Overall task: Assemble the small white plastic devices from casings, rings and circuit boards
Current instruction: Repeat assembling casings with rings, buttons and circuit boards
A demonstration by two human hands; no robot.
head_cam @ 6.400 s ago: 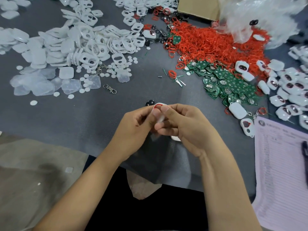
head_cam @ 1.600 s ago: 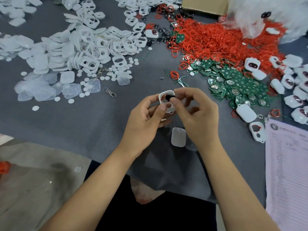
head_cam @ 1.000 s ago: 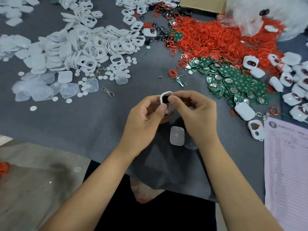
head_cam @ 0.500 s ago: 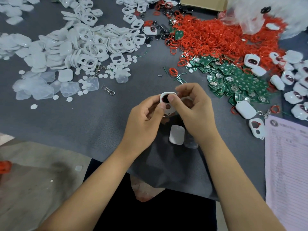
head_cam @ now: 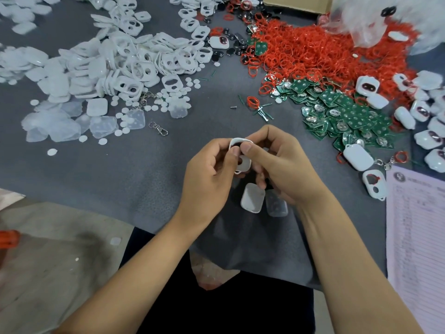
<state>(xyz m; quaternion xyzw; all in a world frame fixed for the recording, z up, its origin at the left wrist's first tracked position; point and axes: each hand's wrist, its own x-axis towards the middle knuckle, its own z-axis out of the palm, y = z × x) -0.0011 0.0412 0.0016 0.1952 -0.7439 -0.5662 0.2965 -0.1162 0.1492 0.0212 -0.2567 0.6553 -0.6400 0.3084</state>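
A white casing [head_cam: 242, 154] is held at the centre of the frame, above the grey tabletop [head_cam: 120, 169], pinched between both hands. The left hand [head_cam: 209, 172] is curled round its left edge, thumb pressed on the face; the right hand [head_cam: 281, 162] grips it from the right, thumb on the upper face beside the dark opening. The casing sits between the two thumbs, tilted, its lower end hidden behind the fingers. Just below the grip, a white back shell [head_cam: 252, 198] and a clear cover [head_cam: 277, 203] lie side by side on the tabletop. White casing parts [head_cam: 125, 59] are heaped at upper left, red rings [head_cam: 313, 51] at upper right, green circuit boards [head_cam: 342, 112] below them, and finished devices [head_cam: 428, 121] at the right edge.
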